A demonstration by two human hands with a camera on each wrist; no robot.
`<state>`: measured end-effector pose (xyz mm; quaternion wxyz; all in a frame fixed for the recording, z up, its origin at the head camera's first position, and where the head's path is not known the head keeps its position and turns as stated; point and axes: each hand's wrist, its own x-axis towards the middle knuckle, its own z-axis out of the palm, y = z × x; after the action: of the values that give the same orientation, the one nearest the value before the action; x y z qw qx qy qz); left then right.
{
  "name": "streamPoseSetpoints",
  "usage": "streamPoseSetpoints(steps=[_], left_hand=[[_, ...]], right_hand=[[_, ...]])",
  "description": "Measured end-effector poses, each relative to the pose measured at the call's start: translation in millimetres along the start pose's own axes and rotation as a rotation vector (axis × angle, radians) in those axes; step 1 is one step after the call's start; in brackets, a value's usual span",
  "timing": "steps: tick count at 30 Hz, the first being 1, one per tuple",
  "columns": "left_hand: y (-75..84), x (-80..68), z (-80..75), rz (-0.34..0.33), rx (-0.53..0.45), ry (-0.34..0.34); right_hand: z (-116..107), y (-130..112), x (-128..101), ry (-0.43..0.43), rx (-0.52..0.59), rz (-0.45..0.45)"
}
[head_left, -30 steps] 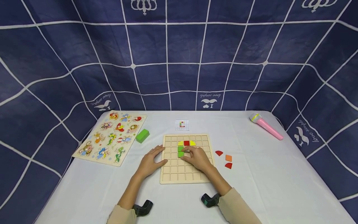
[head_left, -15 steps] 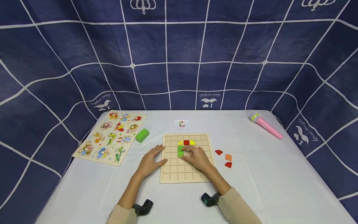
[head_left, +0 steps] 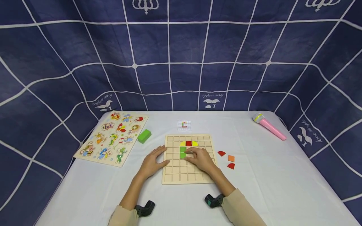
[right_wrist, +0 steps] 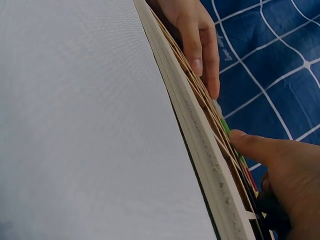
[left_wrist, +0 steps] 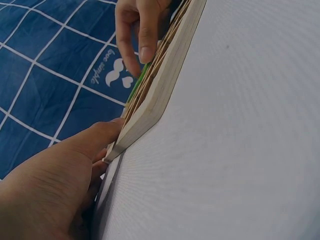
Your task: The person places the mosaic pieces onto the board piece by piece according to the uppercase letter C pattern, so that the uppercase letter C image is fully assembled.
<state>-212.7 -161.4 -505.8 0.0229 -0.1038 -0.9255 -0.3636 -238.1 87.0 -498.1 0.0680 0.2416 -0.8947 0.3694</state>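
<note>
A wooden grid board [head_left: 172,177] lies on the white table, holding a yellow tile [head_left: 183,143], a red tile [head_left: 189,143], another yellow tile [head_left: 195,143] and two green tiles [head_left: 182,152]. My left hand [head_left: 152,162] lies flat with its straight fingers on the board's left edge [left_wrist: 150,107]. My right hand [head_left: 199,158] rests on the board, its fingertips [right_wrist: 240,137] pressing at the green tiles. Both hands hold nothing.
Two red quarter-circle pieces [head_left: 221,153] and an orange square [head_left: 231,158] lie right of the board. A small pattern card [head_left: 184,125] sits behind it. A green block [head_left: 144,136] and an animal puzzle board [head_left: 111,138] are at the left, a pink toy microphone [head_left: 268,126] far right.
</note>
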Motion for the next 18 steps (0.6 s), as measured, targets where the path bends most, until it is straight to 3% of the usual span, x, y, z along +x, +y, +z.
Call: streamPoseSetpoints(steps=[8, 12, 18], left_hand=[[0.7, 0.6, 1.2, 0.005, -0.006, 0.009], [0.9, 0.7, 2.2, -0.001, -0.002, 0.001], [1.2, -0.8, 0.8, 0.011, 0.007, 0.011]], right_hand=[[-10.1, -1.2, -1.9, 0.006, 0.033, 0.021], [-28.4, 4.9, -8.9, 0.023, 0.03, 0.06], [-63.3, 32.4, -29.9, 0.1, -0.03, 0.127]])
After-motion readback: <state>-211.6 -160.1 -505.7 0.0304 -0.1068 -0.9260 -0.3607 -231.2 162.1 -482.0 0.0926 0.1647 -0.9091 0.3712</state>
